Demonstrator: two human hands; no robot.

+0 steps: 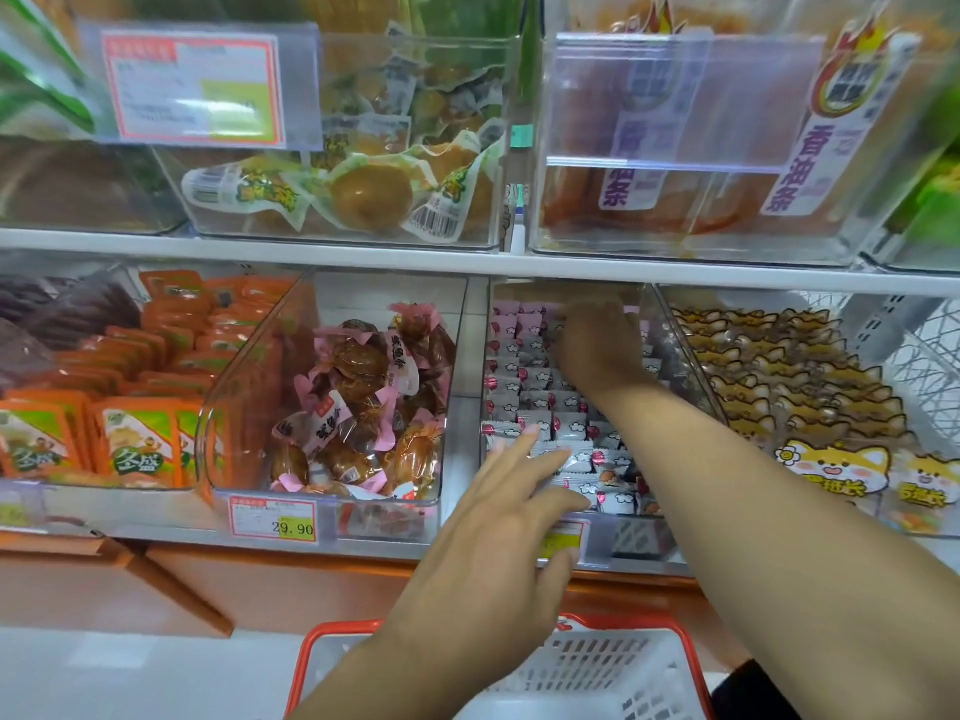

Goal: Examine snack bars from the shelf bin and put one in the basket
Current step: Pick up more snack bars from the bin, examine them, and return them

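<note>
1. Grip first: the right hand (597,345) reaches deep toward the back of the clear plastic shelf bin (470,356), fingers bent down among the small white-and-pink wrapped snack bars (540,402). Whether it pinches a bar cannot be told, since the fingertips are hidden and blurred.
2. Spread and holding nothing, the left hand (498,532) hovers at the bin's front edge with straight fingers, fingertips over or just touching the frontmost bars above the yellow price tag (561,543).
3. Those bars lie in packed rows filling the bin, which sits on the lower white shelf (363,543), between a clear bin of brown pink-wrapped snacks (358,402) toward the shelf's left end and a clear bin of cat-printed packets (800,387) toward its right.
4. Directly below the shelf's front edge stands the red-rimmed white plastic basket (597,667); the part in view shows no bar inside.
5. Judged from this, the task is at an early stage: the reach into the bin is under way, but no bar is plainly lifted out for examining.
6. Left to do: take bars out, look them over, and place one in the basket.
</note>
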